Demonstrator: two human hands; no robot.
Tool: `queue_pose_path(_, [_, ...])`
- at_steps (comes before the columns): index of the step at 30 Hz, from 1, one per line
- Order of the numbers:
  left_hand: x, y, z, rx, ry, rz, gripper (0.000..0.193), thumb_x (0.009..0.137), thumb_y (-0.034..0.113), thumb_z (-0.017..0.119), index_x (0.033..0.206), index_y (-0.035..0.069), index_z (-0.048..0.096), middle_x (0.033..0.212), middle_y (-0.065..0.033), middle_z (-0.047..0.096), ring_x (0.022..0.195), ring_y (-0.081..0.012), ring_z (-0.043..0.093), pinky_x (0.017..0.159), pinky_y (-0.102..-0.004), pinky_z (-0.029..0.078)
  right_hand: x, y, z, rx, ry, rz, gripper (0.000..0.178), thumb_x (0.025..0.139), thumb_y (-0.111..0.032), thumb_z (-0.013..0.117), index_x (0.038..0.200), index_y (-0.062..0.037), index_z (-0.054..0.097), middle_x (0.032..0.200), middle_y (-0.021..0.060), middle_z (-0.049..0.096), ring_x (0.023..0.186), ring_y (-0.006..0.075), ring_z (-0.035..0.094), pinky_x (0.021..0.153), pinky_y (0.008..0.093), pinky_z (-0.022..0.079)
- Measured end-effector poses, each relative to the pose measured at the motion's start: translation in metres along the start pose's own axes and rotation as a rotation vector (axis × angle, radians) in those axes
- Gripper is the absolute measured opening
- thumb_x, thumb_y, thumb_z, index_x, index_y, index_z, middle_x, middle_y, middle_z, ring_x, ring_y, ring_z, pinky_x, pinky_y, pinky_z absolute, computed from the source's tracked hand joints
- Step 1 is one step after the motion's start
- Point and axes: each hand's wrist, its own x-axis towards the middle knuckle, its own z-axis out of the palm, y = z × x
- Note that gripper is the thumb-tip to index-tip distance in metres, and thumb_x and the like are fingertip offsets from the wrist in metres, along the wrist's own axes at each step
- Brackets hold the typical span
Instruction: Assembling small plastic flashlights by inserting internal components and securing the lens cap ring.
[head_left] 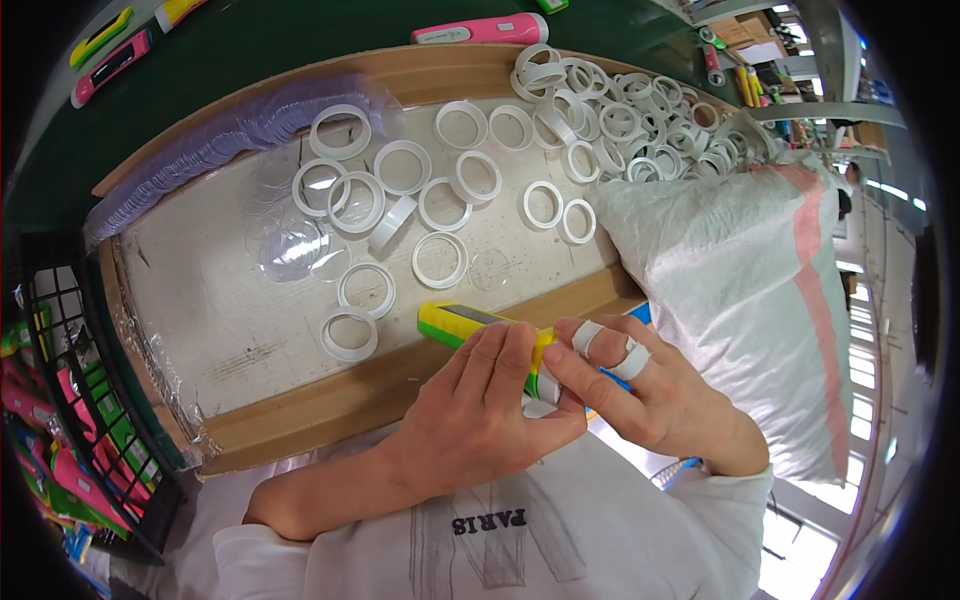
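Note:
In front of my chest I hold a yellow and green flashlight (455, 322), its body slanting out toward the tray. My left hand (475, 405) is wrapped over its middle, fingers bent across the top. The fingers and thumb of my right hand (635, 385) press on its near end, where a small white part (545, 388) shows between the hands. White tape is wound around two right fingers. My hands hide most of that end. Just beyond lie loose white plastic rings (440, 260) and thin clear discs (292, 250).
A shallow cardboard tray (200, 340) holds the rings, with a row of stacked clear discs (240, 125) along its far left edge. A white woven sack (720, 270) leans at the right. Pink flashlights (480, 30) lie beyond; a black crate (90, 400) of colored ones stands left.

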Motion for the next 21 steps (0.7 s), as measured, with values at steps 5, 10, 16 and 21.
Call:
queue_pose_path(5, [0.001,0.002,-0.002,-0.047,-0.027,-0.030,0.032,0.064,0.016,0.071,0.090,-0.001,0.063,0.102,-0.0167,0.059,0.085,-0.0283,0.066,0.072,-0.0333,0.058,-0.004,-0.006,0.001,-0.042,0.006,0.049,0.061,0.068,-0.006,0.068,0.126,0.0081,0.054,0.105,0.0161,0.059,0.078,0.0241,0.059,0.064,0.0299,0.053])
queue_pose_path(10, [-0.001,-0.002,0.001,0.008,-0.008,-0.007,0.015,0.064,0.013,0.073,0.077,0.013,0.065,0.101,-0.0173,0.060,0.084,-0.0289,0.066,0.071,-0.0340,0.058,-0.005,-0.018,0.006,-0.215,0.000,0.153,0.060,0.075,-0.018,0.074,0.124,0.0114,0.054,0.089,0.0134,0.062,0.066,0.0180,0.059,0.056,0.0305,0.052])
queue_pose_path(16, [0.003,-0.007,-0.005,-0.006,-0.035,0.040,0.016,0.063,0.013,0.073,0.075,0.013,0.063,0.101,-0.0175,0.060,0.083,-0.0282,0.066,0.069,-0.0331,0.058,0.007,-0.001,-0.013,-0.165,-0.151,0.066,0.066,0.076,-0.028,0.076,0.123,0.0110,0.051,0.088,0.0111,0.058,0.067,0.0161,0.059,0.052,0.0282,0.050])
queue_pose_path(21, [0.008,-0.010,-0.007,-0.027,-0.046,0.059,0.016,0.065,0.012,0.074,0.078,0.015,0.065,0.100,-0.0164,0.061,0.082,-0.0265,0.065,0.065,-0.0304,0.056,0.004,0.002,-0.005,-0.128,-0.061,0.130,0.061,0.077,-0.035,0.075,0.114,0.0083,0.054,0.096,0.0116,0.057,0.070,0.0175,0.059,0.052,0.0305,0.050])
